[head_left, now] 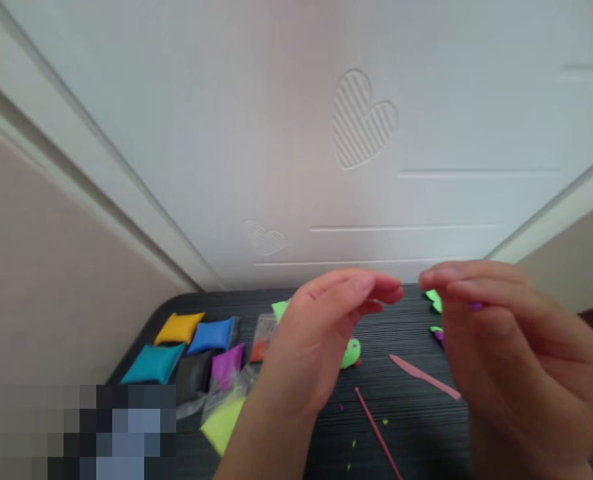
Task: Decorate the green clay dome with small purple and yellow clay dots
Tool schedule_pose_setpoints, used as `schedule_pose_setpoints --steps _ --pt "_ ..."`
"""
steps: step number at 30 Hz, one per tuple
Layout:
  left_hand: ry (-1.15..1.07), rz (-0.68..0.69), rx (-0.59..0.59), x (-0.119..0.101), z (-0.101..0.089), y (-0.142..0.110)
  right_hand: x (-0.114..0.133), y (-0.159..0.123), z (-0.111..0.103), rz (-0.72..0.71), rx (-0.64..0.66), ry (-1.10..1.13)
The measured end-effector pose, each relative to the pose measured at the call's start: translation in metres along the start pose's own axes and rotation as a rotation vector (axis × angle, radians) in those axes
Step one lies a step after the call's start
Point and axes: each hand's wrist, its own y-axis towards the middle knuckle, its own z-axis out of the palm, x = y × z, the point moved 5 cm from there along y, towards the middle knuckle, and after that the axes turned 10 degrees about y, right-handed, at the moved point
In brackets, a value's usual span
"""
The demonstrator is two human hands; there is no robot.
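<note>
Both my hands are raised over the dark table, facing each other with a gap between them. My right hand [521,340] pinches a small purple bit of clay [475,306] between thumb and fingers. My left hand [321,327] has its fingers loosely bent and apart, with nothing visible in it. Partly behind it lies a green clay shape [350,355] with a pink dot. A green piece [435,303] and a purple-and-green piece [437,335] are partly hidden by my right hand. Between my forearms lie a pink plastic knife [421,375] and a thin pink stick [376,427].
On the left of the table [326,460] are clay packs: yellow [179,327], blue [211,335], teal [152,363], black [193,375], purple [226,367] and lime [221,425]. Tiny green crumbs [385,421] lie near the stick. A white panel [296,133] with embossed hearts stands behind.
</note>
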Motion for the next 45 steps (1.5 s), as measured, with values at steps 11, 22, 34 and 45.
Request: schedule_pose_setpoints --steps 11,22,34,45 --pt "-0.030 -0.002 -0.141 -0.004 -0.007 0.001 -0.023 0.011 -0.007 0.184 0.059 0.731" --pt "-0.044 0.005 -0.154 -0.003 -0.007 0.004 -0.017 0.016 -0.006 0.183 0.089 0.730" --pt "-0.051 0.005 -0.158 -0.001 -0.006 0.005 -0.020 0.017 -0.010 0.273 -0.042 0.869" --pt "-0.050 0.034 -0.149 -0.002 -0.007 0.005 -0.017 0.017 -0.009 0.208 0.024 0.819"
